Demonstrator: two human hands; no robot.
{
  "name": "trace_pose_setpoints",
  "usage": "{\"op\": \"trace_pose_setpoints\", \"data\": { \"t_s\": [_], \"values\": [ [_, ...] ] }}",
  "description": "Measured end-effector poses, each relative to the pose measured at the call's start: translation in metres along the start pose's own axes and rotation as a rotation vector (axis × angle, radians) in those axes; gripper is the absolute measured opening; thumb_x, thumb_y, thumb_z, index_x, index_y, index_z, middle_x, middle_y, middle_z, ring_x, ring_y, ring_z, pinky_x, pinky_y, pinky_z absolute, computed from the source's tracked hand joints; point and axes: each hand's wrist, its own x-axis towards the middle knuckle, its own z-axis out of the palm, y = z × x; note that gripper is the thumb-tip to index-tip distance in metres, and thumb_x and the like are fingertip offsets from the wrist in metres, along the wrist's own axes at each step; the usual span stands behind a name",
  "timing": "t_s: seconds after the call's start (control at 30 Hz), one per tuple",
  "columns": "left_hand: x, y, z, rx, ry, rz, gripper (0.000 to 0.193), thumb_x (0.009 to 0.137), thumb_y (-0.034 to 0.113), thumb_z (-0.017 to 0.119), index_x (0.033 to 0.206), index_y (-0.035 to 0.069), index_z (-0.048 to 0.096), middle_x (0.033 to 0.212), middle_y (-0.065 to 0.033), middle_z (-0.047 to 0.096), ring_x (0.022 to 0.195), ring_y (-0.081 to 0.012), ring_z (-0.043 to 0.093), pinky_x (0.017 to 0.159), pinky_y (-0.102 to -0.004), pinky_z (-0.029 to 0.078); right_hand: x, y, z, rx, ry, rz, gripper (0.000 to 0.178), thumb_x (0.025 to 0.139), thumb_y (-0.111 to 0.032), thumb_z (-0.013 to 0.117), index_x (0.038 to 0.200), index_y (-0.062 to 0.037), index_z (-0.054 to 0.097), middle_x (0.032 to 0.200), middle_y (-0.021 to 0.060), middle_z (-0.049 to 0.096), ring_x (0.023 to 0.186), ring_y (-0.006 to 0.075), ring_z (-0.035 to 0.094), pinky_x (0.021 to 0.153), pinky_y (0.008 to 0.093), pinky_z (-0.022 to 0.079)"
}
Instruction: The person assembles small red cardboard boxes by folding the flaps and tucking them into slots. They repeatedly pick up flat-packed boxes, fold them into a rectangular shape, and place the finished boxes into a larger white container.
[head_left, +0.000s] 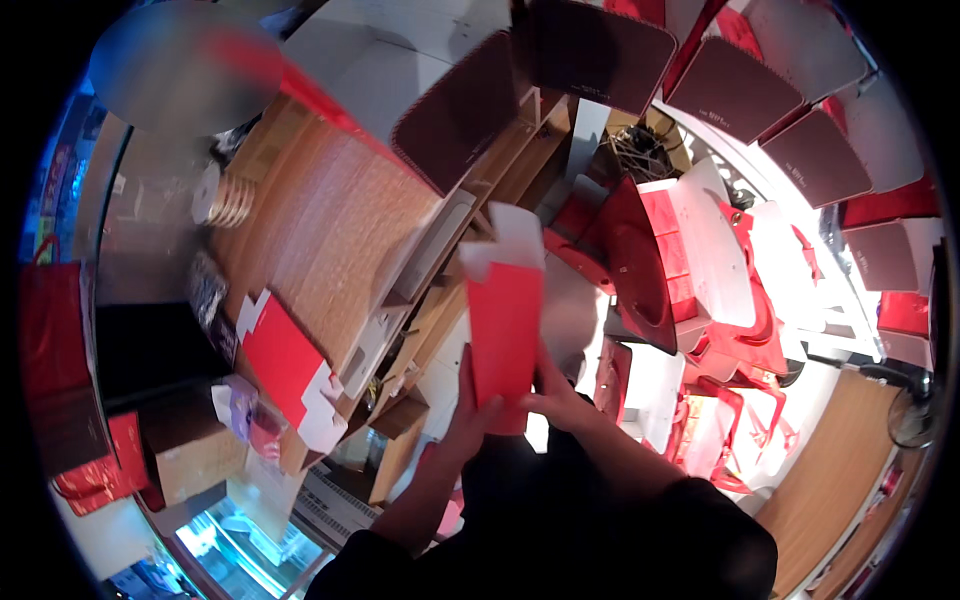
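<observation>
Between my two hands a tall red cardboard box [505,325] stands out in front of my body, its white end flaps spread at the far end. My left hand [462,415] grips its left side low down, and my right hand [557,398] holds the opposite side, the thumb near the lower front. On the wooden table to the left lies a flattened red carton [285,365] with white tabs, apart from both hands.
The wooden table [320,210] bears a spool [222,197]. Dark panels with red and white sides [600,55] curve around the far side. Red bags and boxes [720,400] crowd the right, near a wooden counter [825,480]. A dark monitor [155,345] stands left.
</observation>
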Motion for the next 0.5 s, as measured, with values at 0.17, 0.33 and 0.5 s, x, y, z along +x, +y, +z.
{"op": "trace_pose_setpoints", "data": {
  "t_s": [0.17,0.33,0.5],
  "values": [
    [-0.028,0.069,-0.031,0.333,0.124,0.416,0.089,0.084,0.043,0.058,0.144,0.002,0.005,0.149,-0.0194,0.01,0.139,-0.0293,0.008,0.111,-0.0403,0.012,0.044,-0.098,0.073,-0.234,-0.054,0.106,0.097,0.072,-0.02,0.076,0.144,-0.0042,0.013,0.139,0.0143,0.034,0.128,0.0223,0.034,0.105,0.0367,0.029],
    [-0.046,0.141,-0.088,-0.009,0.366,0.572,0.081,0.081,0.02,0.057,0.143,0.002,0.009,0.141,-0.0207,0.027,0.128,-0.028,0.033,0.105,-0.0398,0.027,0.09,-0.111,0.108,-0.005,-0.372,0.098,0.083,0.077,-0.013,0.069,0.143,-0.0049,0.019,0.133,0.0099,0.042,0.123,0.0188,0.039,0.104,0.0361,0.03],
    [-0.051,0.171,-0.143,-0.094,0.377,0.544,0.083,0.08,0.023,0.061,0.143,0.003,0.012,0.139,-0.0171,0.032,0.127,-0.0265,0.035,0.104,-0.0391,0.029,0.132,-0.109,0.148,-0.013,-0.429,-0.025,0.078,0.081,-0.01,0.056,0.145,-0.0082,0.013,0.135,0.0089,0.041,0.122,0.0186,0.041,0.1,0.0343,0.033]
  ]
}}
